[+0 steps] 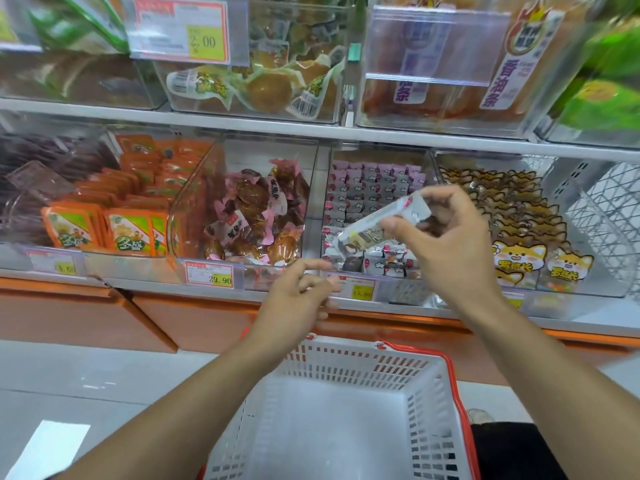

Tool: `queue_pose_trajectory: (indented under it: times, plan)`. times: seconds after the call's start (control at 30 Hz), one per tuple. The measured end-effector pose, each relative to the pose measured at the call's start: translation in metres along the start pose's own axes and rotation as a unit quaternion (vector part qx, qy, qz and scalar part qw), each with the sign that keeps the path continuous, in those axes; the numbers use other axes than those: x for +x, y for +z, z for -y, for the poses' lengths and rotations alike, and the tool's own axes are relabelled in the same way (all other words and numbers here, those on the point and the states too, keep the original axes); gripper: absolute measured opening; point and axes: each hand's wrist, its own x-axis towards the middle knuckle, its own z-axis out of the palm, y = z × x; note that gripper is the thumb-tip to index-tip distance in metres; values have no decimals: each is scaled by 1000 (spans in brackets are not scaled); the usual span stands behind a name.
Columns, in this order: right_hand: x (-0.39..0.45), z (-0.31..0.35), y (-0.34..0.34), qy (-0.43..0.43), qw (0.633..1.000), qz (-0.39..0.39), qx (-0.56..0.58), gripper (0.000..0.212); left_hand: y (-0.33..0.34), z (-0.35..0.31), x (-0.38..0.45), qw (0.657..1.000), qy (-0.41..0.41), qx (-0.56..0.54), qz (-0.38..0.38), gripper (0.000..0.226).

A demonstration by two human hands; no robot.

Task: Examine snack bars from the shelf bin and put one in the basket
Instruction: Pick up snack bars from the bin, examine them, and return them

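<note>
White-wrapped and tilted, the snack bar (377, 223) is pinched at its upper right end in the grip of the right hand (446, 237), thumb below and fingers curled over the wrapper, so that the bar slants down to the left in front of the shelf bin (375, 216). That clear bin, on the lower shelf (311, 131), holds rows of pink and white wrapped bars, and the held bar hangs just before its open front, above its yellow price tag (360, 289). The right forearm rises from the lower right and crosses the bin of cat-faced packets (519, 233) next door. The left hand (298, 292) hovers lower and to the left, near the shelf edge, its grip empty, fingers loosely bent and spread toward the bar without touching it; motion blur softens the fingertips. Below both arms sits the white plastic basket (346, 410) with a red rim and handle, its slotted walls visible and its floor bare; the left forearm crosses its near left corner. To the left of the task bin stands a bin of brown snacks in pink-edged wrappers (256, 213), tagged 29.90 (209, 275), then orange packets (131, 209). The upper shelf carries more clear bins of packaged food, blurred.
</note>
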Motion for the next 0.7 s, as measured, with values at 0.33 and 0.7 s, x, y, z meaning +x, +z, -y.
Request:
queue_pose_trajectory:
  times: [0.33,0.7]
  plan:
    - [11,-37,13,-94,974,93,-181,35,15,15,4,990,21,129,56,79]
    - [13,-50,23,-122,897,240,-351,32,18,21,0,935,130,324,57,90]
